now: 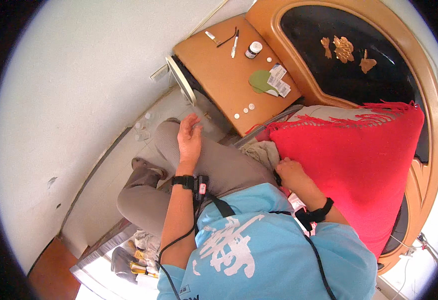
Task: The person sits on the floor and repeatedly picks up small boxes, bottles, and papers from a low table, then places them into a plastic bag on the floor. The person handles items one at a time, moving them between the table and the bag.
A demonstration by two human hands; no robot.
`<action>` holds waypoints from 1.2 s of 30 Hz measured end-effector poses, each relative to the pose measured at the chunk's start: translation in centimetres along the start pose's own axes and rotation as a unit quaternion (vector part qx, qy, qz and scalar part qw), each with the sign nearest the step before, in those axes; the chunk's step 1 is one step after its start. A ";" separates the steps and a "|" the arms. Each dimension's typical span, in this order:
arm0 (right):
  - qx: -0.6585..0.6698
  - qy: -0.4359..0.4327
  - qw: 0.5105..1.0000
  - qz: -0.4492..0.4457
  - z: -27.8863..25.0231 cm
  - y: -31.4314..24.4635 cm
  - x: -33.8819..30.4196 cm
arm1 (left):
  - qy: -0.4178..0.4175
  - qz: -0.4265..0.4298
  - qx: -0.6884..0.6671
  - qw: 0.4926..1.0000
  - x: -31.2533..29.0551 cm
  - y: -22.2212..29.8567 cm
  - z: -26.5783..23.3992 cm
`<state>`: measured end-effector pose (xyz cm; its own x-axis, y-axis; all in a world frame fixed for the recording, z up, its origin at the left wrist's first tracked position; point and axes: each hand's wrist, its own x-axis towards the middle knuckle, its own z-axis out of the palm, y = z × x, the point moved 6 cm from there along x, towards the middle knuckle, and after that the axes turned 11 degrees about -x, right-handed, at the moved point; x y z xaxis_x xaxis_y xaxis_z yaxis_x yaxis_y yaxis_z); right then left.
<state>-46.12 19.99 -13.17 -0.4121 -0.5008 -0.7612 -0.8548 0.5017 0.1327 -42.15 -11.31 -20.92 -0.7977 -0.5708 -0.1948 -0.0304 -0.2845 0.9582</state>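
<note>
I sit with my knees bent, in grey-brown trousers (pixel 219 162) and a light blue shirt. Raised above my thigh, my left hand (pixel 189 141) has loosely bent fingers spread apart and nothing in it. My right hand (pixel 292 175) is down by my hip, its fingers curled at a small dark item that I cannot make out. Beside that hand lies a crumpled beige cloth (pixel 262 154). A red fringed cloth (pixel 349 165) spreads to the right of it, over a pillow-like shape. Black bands with a cord circle both wrists.
A brown bedside cabinet (pixel 214 70) carries a jar (pixel 253 49), a pen (pixel 235 45), a green item (pixel 260 81), labelled papers (pixel 279 80) and several white round pieces. A headboard (pixel 309 90) rises at right. Bottles (pixel 141 127) stand on the floor by the wall.
</note>
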 end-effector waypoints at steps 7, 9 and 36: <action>0.003 0.150 0.988 0.022 -3.8 -0.2 -1.8 | 0.010 -0.011 -0.023 1.000 -0.1 0.2 0.1; 0.062 0.142 0.988 0.014 -5.7 0.4 -0.6 | 0.007 -0.003 -0.018 1.000 -0.1 0.3 0.3; 0.093 0.167 0.956 0.223 -11.8 16.0 20.7 | 0.008 -0.013 0.001 1.000 0.3 -0.1 0.7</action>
<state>-72.10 9.29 -19.32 -0.8271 -0.3894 -0.4053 -0.5122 0.8190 0.2585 -42.81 -10.90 -20.94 -0.7871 -0.5750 -0.2233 -0.0524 -0.2983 0.9530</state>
